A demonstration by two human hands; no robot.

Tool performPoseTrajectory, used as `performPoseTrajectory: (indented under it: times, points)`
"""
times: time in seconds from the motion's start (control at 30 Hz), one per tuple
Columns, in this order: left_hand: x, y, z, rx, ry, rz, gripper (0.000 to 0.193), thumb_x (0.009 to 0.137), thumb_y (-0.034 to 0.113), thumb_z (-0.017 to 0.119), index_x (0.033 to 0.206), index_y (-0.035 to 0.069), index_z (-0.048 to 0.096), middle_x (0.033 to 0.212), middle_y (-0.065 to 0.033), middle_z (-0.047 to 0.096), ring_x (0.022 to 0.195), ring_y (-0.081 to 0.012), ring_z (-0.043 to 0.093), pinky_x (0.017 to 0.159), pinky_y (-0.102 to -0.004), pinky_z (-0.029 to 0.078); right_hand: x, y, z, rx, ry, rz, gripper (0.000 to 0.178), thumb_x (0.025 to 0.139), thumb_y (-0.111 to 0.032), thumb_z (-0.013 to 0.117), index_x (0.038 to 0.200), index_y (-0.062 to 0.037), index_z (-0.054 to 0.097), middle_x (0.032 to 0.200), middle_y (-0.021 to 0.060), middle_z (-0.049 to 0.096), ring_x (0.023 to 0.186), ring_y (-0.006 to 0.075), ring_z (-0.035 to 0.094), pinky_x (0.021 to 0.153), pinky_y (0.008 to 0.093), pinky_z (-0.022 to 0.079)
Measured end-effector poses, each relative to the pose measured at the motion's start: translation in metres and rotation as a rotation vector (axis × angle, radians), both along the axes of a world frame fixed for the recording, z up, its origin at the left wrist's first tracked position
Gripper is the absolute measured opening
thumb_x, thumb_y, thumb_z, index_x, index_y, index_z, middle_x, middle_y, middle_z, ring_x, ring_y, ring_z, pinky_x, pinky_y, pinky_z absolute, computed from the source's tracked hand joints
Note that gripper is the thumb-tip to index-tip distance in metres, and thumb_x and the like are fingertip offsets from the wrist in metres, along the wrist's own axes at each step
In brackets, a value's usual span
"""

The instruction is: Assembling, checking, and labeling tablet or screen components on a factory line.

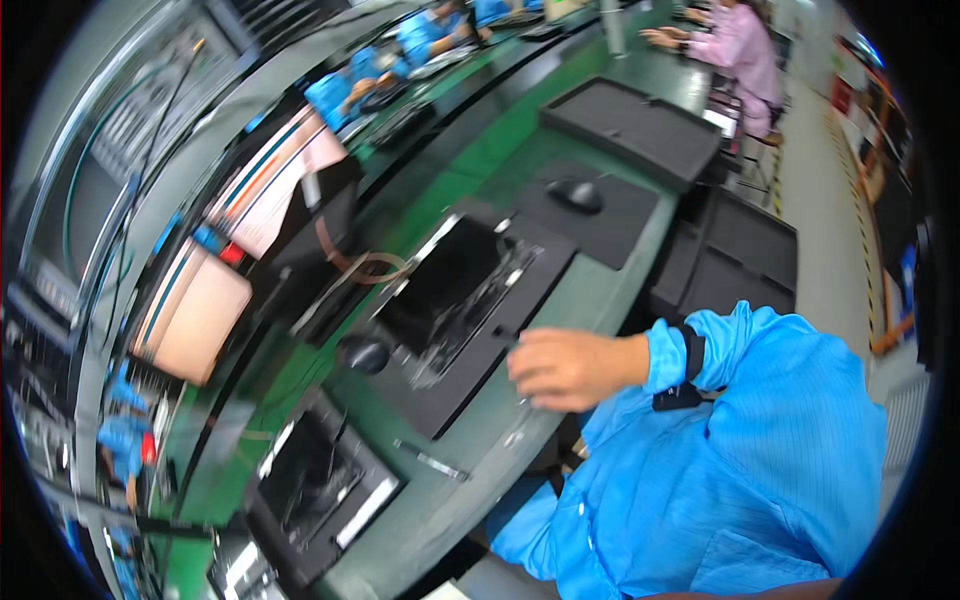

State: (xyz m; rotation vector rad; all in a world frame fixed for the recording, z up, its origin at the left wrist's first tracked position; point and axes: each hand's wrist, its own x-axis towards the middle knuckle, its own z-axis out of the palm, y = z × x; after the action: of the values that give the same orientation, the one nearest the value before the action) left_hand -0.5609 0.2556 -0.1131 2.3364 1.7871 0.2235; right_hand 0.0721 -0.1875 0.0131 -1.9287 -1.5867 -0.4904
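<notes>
My right hand (565, 370) reaches in from the right in a blue sleeve with a black wrist band (693, 352). Its fingers are curled together over the table's near edge; a tiny shiny spot shows at the fingertips, and what they hold, if anything, is too small to name. Just beyond lies a black mat (452, 405) bearing a flat device with a glossy dark panel (442, 280) and crumpled clear film (450, 335). A slim pen-like tool (432, 460) rests on the green table (480, 445) nearby. My left hand is out of sight.
Left, a second dark panel (305, 460) sits on a black tray. A dark round object (362, 354) and a black mouse (575, 195) flank the middle mat. Empty-looking black trays (630, 130) stand farther right. Tilted screens (190, 310) rise behind. Co-workers sit across the bench.
</notes>
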Motion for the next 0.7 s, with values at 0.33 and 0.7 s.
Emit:
performPoseTrajectory:
  times: [0.33,0.7]
  points:
    - [0.182,-0.011,0.077,0.014,-0.190,-0.194,0.050,0.103,0.030,0.062,0.140,-0.002,0.058,0.147,-0.0207,0.055,0.129,-0.0311,0.057,0.112,-0.0411,0.044,0.105,-0.279,-0.001,-0.185,-0.136,-1.414,0.078,0.081,-0.033,0.078,0.146,-0.0007,0.048,0.142,0.0187,0.053,0.134,0.0365,0.047,0.106,0.0502,0.039]
    - [0.318,-0.166,0.178,-1.180,-1.666,-0.589,0.035,0.106,0.026,0.053,0.123,-0.003,0.064,0.111,-0.0186,0.069,0.106,-0.0304,0.065,0.101,-0.0468,0.049,0.103,-0.304,-0.030,0.476,-0.226,-1.438,0.027,0.099,-0.017,0.067,0.119,0.0007,0.066,0.132,0.0189,0.063,0.131,0.0351,0.053,0.112,0.0423,0.039]
